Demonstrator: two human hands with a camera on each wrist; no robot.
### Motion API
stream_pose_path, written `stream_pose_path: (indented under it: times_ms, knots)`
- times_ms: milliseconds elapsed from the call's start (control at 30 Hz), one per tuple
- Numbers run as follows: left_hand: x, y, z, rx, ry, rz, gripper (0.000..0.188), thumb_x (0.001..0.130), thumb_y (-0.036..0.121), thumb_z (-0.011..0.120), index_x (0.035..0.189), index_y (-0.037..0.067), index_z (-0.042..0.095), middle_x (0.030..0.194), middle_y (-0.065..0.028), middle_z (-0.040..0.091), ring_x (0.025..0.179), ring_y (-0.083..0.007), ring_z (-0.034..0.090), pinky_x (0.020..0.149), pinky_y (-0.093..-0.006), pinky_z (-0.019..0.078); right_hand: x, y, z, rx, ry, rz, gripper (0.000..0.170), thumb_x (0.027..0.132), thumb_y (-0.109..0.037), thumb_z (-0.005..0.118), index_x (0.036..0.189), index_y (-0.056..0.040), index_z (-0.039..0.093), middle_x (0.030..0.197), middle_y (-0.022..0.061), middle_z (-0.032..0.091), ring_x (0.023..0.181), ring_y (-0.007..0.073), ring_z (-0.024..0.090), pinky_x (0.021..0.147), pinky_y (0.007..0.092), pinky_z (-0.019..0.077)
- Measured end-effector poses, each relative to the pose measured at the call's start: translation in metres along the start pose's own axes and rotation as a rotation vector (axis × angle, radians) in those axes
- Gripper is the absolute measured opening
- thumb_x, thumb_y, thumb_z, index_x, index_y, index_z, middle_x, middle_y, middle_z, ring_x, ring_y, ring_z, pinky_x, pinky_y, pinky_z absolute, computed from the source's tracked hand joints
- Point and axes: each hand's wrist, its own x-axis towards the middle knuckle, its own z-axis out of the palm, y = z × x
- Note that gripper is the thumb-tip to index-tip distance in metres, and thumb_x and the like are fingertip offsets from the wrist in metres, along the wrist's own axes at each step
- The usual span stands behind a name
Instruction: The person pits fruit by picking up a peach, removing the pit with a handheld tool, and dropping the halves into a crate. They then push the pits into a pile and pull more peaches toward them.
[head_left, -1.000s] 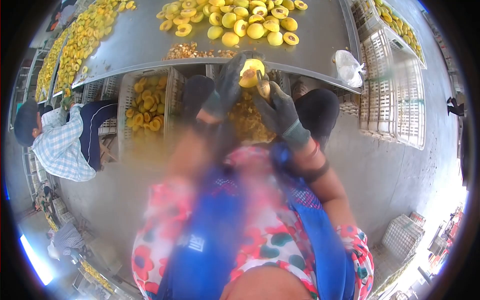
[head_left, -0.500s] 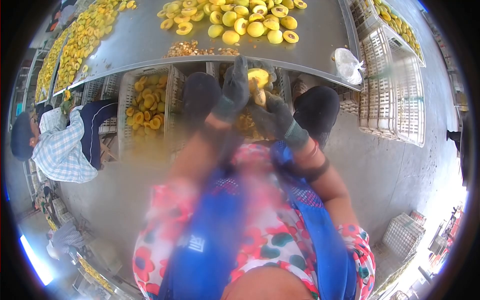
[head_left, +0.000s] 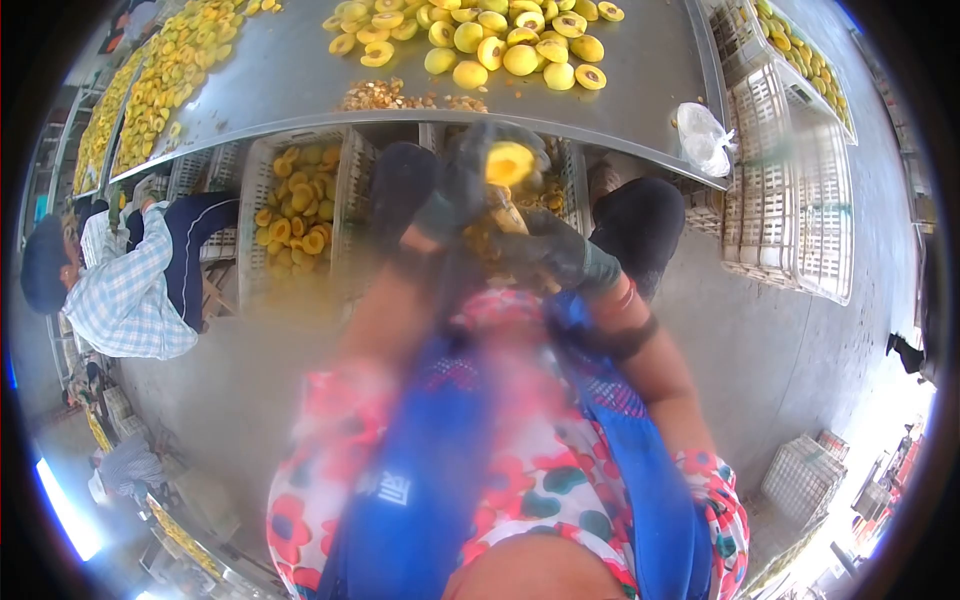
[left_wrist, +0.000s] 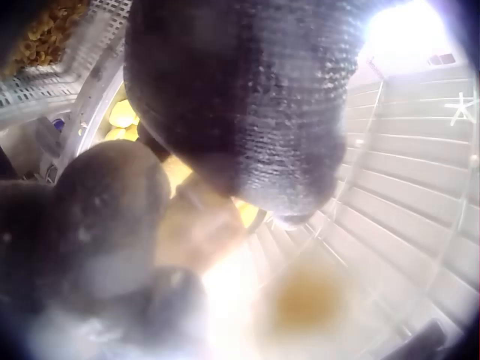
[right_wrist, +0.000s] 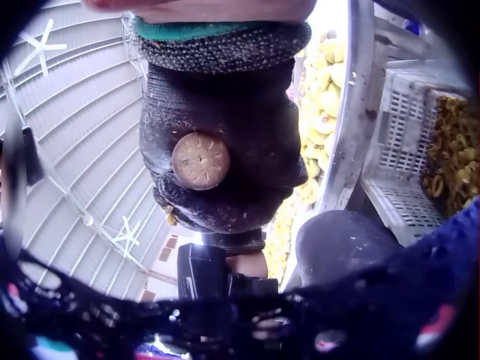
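Left hand (head_left: 458,185) holds fruit half (head_left: 509,165), fingers seemingly curled round its edge, though blur hides the exact grip. Right hand (head_left: 556,250) has fingers closed round tool (head_left: 507,212), round handle end showing in right wrist view. Tool just below fruit half, contact unclear. Both hands near surface (head_left: 640,105) edge; cut fruit (head_left: 520,58) and pits (head_left: 375,96) on surface.

Blurry close-ups, window glare, fisheye dist.

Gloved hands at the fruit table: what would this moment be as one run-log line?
dark-gloved left hand: holding yellow fruit half | dark-gloved right hand: gripping round-ended tan handle | grey metal table: yellow fruit pile
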Motion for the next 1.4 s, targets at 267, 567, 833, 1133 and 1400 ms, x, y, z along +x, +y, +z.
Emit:
stream_pose_path:
  times_ms: [267, 567, 833, 1133, 1400]
  knots:
    - [-0.015, -0.054, -0.17, 0.967, 0.734, -0.512, 0.05, 0.086, 0.043, 0.056, 0.118, 0.004, 0.058, 0.118, -0.0194, 0.059, 0.106, -0.0341, 0.058, 0.085, -0.041, 0.0469, 0.002, -0.008, -0.003, -0.611, 0.417, -0.018, 0.021, 0.089, -0.022, 0.059, 0.094, -0.0028, 0.053, 0.062, 0.0006, 0.052, 0.046, 0.0079, 0.049, 0.043, 0.0259, 0.04]
    - [0.073, -0.138, -0.133, 0.999, 0.361, -0.247, 0.056, 0.082, 0.046, 0.058, 0.12, 0.004, 0.056, 0.115, -0.0207, 0.06, 0.108, -0.0346, 0.056, 0.091, -0.0438, 0.043, 0.021, 0.016, -0.033, -0.732, 0.489, -0.108, 0.023, 0.088, -0.025, 0.059, 0.095, -0.0035, 0.055, 0.064, 0.0051, 0.055, 0.051, 0.0116, 0.053, 0.048, 0.0297, 0.0438]
    - [0.158, -0.204, -0.04, 1.154, -0.127, -0.502, 0.054, 0.08, 0.046, 0.06, 0.116, 0.008, 0.051, 0.11, -0.015, 0.063, 0.104, -0.0308, 0.059, 0.085, -0.0442, 0.0455, 0.011, -0.001, -0.031, -0.755, 0.574, 0.045, 0.02, 0.087, -0.022, 0.061, 0.095, -0.0047, 0.056, 0.068, 0.0062, 0.055, 0.059, 0.0141, 0.055, 0.057, 0.0319, 0.0451]
    - [0.147, -0.224, -0.036, 0.887, 0.022, -0.412, 0.047, 0.078, 0.034, 0.065, 0.114, 0.008, 0.048, 0.103, -0.0173, 0.063, 0.097, -0.0317, 0.061, 0.081, -0.0442, 0.0469, 0.014, 0.001, -0.037, -0.906, 0.579, -0.102, 0.02, 0.084, -0.019, 0.063, 0.094, -0.0033, 0.055, 0.071, 0.0142, 0.058, 0.063, 0.0209, 0.057, 0.059, 0.0347, 0.0458]
    - [0.086, -0.124, -0.033, 0.151, 0.061, -0.212, 0.039, 0.09, 0.023, 0.058, 0.119, -0.001, 0.049, 0.106, -0.0097, 0.06, 0.092, -0.0159, 0.059, 0.076, -0.0291, 0.0501, 0.009, -0.027, -0.021, -0.988, 0.727, -0.301, 0.021, 0.084, -0.019, 0.064, 0.091, -0.0027, 0.052, 0.073, 0.0207, 0.06, 0.069, 0.0396, 0.06, 0.058, 0.0421, 0.0452]
